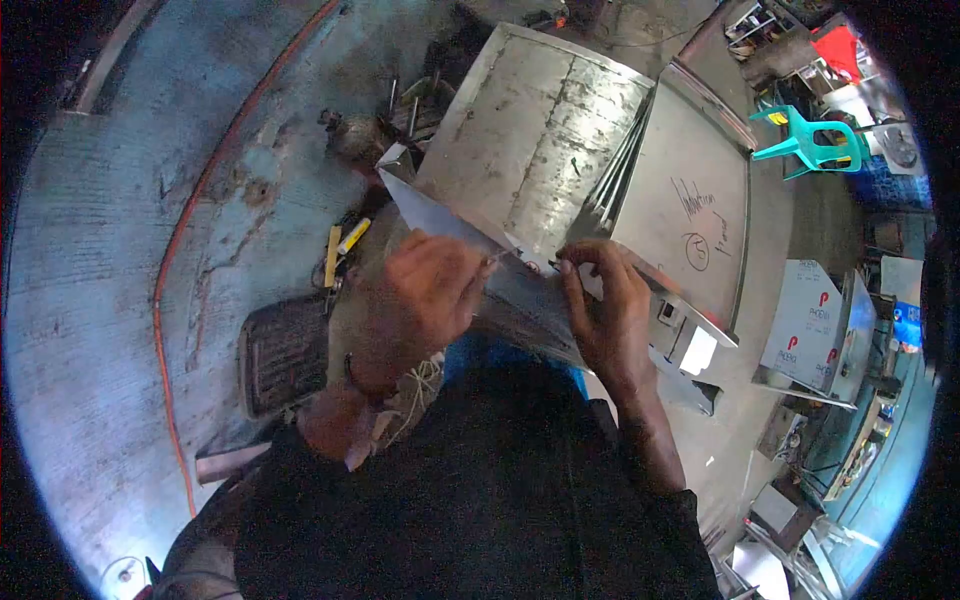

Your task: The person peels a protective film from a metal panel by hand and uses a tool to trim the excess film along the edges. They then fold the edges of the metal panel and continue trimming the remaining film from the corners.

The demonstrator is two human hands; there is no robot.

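Note:
A long bent sheet-metal piece [535,295] lies crosswise in front of my body, with a raised corner at its far left end. Over its left part is my left hand [432,290], fingers closed in a pinch. Something thin and pale shows at those fingertips, too small to name. My right hand [608,310] is at the same piece a little to the right, thumb and index finger pinched around a small dark bit that I cannot make out. Between the two hands, a small round reddish mark or part [532,267] shows at the metal edge.
Beyond my hands stands a large curved metal sheet [540,120], beside a metal panel [690,210] with handwriting. A yellow marker-like tube [354,236] lies at left. An orange hose [185,235] runs along the blue wall. A turquoise plastic chair [815,140] is at upper right.

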